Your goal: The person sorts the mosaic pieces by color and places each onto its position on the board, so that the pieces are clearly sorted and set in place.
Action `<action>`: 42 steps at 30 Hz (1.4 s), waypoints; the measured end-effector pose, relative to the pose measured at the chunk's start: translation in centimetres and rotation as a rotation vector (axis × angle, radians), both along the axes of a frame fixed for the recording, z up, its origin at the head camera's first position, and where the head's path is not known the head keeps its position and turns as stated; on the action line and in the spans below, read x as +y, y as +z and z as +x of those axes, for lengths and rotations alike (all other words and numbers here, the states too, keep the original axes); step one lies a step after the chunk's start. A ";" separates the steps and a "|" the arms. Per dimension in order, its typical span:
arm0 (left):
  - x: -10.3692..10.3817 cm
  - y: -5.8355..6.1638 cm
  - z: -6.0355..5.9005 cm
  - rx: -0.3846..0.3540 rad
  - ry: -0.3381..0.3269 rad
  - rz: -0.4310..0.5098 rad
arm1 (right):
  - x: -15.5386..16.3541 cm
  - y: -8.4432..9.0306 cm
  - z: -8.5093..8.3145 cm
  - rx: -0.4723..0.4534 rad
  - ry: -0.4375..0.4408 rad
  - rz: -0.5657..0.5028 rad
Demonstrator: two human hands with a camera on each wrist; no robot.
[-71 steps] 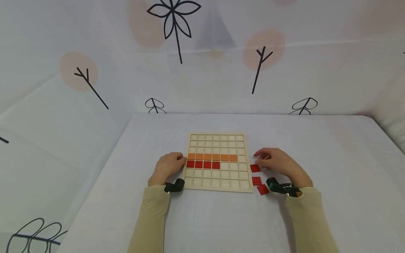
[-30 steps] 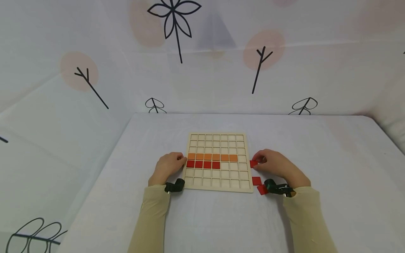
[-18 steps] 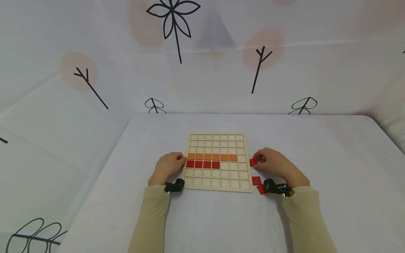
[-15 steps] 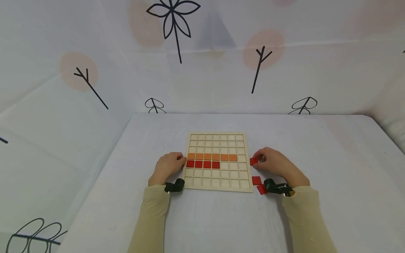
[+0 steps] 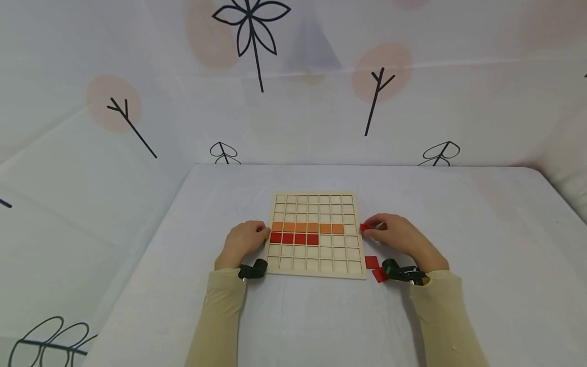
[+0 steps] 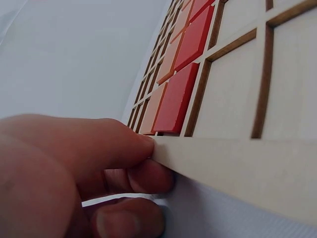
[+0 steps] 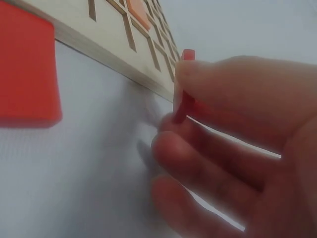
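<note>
A pale wooden grid board point(image 5: 316, 270) lies flat in the middle of the head view. One of its rows holds several orange tiles point(image 5: 301, 228). In the row just nearer me are several red tiles point(image 5: 300, 239), filling it from the left. My left hand point(image 5: 244, 240) grips the board's left edge, fingertips at the rim beside the row ends in the left wrist view. Just off the board's right edge, my right hand point(image 5: 400, 235) pinches a red square tile point(image 7: 187, 55) between thumb and fingers, and the tile stands nearly on edge.
Two loose red tiles lie on the white cloth to the right of the board; one red tile point(image 5: 372, 262) is close to its edge, the other red tile point(image 5: 379, 275) beside the right wrist's dark camera point(image 5: 399, 270). A patterned cloth backdrop point(image 5: 312, 112) stands behind the table.
My right hand has taken up the red tile that lay beside the board, moved it slightly away from me and tilted it onto its edge. The left hand and board have stayed put.
</note>
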State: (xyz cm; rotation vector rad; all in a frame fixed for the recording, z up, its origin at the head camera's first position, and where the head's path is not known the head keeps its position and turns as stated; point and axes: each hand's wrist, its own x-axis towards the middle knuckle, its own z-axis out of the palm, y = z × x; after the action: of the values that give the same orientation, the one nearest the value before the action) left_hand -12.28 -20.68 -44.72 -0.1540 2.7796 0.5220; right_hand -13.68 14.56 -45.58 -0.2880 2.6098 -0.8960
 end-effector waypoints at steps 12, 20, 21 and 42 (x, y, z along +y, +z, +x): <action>0.0 -0.1 0.0 0.003 0.003 -0.005 | -1.2 0.4 0.1 0.005 -0.024 -0.028; 0.0 -0.1 0.0 0.019 -0.006 0.002 | -2.4 0.6 0.0 0.003 -0.004 -0.052; -0.1 -0.1 -0.1 0.025 -0.008 0.004 | -2.5 0.5 0.0 0.012 -0.003 -0.053; -0.1 -0.2 0.0 0.018 -0.008 0.005 | -4.9 0.4 0.6 0.061 0.069 -0.078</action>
State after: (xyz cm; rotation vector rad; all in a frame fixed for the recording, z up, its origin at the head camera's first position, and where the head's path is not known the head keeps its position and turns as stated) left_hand -12.32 -20.82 -44.88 -0.1375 2.7948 0.5312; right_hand -13.09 9.67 -45.14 -0.4302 2.6060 -0.9809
